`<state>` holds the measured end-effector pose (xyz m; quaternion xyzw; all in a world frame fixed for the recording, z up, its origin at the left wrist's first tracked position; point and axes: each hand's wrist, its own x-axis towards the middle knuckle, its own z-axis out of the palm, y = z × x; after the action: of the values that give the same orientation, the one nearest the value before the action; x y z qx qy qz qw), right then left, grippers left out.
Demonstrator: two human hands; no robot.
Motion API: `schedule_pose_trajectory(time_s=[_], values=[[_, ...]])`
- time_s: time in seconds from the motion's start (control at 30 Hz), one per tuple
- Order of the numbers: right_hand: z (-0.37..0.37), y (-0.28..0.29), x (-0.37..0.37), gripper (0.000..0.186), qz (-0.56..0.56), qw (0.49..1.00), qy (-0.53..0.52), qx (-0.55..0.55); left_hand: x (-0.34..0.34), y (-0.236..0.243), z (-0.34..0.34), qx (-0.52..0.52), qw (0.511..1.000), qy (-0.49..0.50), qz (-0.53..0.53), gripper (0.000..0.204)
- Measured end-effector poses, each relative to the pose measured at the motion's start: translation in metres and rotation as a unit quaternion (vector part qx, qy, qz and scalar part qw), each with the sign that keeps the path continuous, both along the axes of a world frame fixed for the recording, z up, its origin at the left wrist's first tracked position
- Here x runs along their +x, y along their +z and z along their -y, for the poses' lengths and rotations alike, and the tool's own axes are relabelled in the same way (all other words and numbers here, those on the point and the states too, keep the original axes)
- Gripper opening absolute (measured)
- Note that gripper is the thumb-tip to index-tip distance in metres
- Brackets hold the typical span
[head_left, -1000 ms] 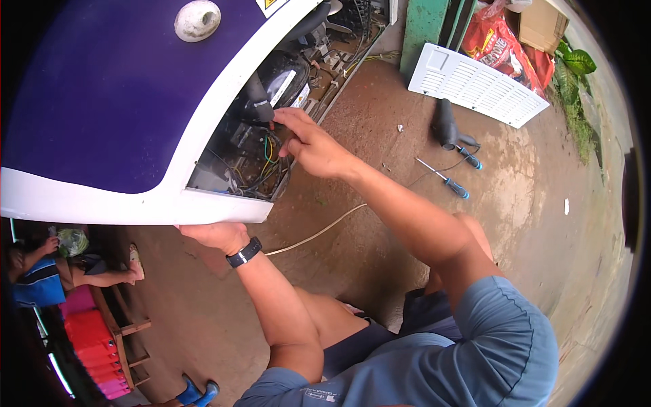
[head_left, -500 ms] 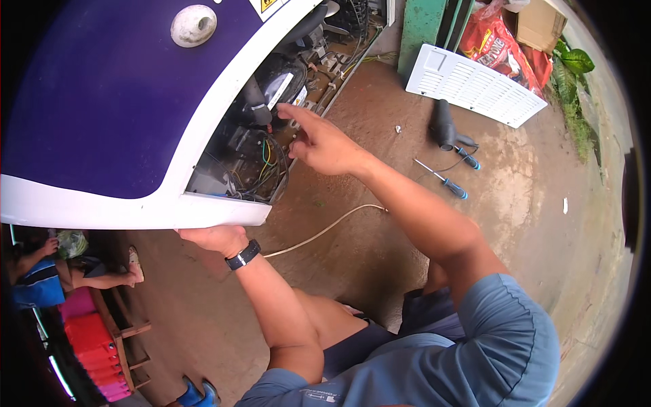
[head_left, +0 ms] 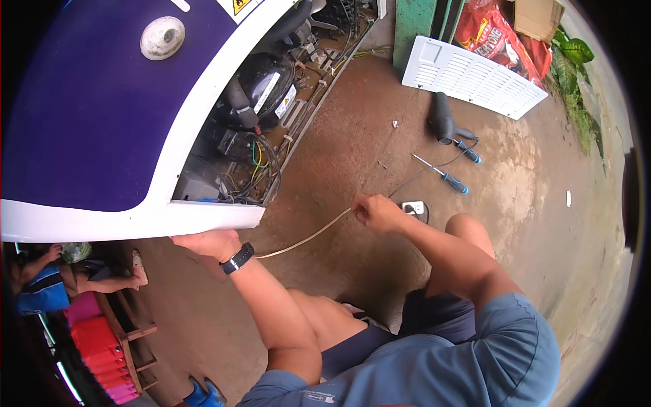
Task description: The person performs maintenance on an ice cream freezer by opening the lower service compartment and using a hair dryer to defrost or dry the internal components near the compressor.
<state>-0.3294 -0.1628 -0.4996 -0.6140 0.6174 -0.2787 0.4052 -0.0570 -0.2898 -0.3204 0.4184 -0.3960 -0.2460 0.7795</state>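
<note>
Head view: A white-and-purple appliance cabinet (head_left: 88,122) stands at upper left with one compartment open, its works in plain sight from where I stand. Inside the opening sit a rounded black compressor (head_left: 270,76), a thick black pipe (head_left: 237,102) running down beside it, and a tangle of green, yellow and dark wires (head_left: 258,159) near the lower corner. A round, off-white fitting (head_left: 163,38) shows on the purple surface.

The person's left hand (head_left: 209,244), a black watch (head_left: 237,258) at the wrist, is set against the cabinet's lower white edge; its fingers are partly hidden there, and I cannot tell how firmly they hold. The right hand (head_left: 378,212) is well apart from the opening, above the concrete floor (head_left: 583,258), fingers bent inward. A pale cord (head_left: 305,241) runs up to those fingertips, though whether they grip it or merely cross over it I cannot tell.

Just beyond the right hand lies a white power strip (head_left: 413,207) with a black plug in it. Farther out are two blue-handled screwdrivers (head_left: 453,181), a black hair dryer (head_left: 441,117) and a white slatted panel (head_left: 468,76), tilted before a red bag (head_left: 498,37) and a cardboard box (head_left: 538,19). At far left, a second person's leg (head_left: 115,283) extends above a red-and-pink stack (head_left: 95,339).
</note>
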Motion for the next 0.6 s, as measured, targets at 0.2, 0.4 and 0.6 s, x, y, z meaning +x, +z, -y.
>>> schedule_pose_trajectory(time_s=[0.2,0.4,0.6], values=[[-0.002,-0.007,-0.004,0.017,-0.037,0.981,0.184,0.051,0.002,0.001,0.001,-0.01,1.0,-0.002,-0.02,0.049],[0.003,-0.014,-0.012,0.023,-0.063,0.966,0.227,0.108,-0.003,0.003,-0.001,-0.006,1.0,0.011,-0.01,0.047],[0.007,-0.027,-0.01,0.026,-0.078,0.954,0.266,0.117,0.006,-0.004,0.001,-0.008,1.0,0.004,0.009,0.044]])
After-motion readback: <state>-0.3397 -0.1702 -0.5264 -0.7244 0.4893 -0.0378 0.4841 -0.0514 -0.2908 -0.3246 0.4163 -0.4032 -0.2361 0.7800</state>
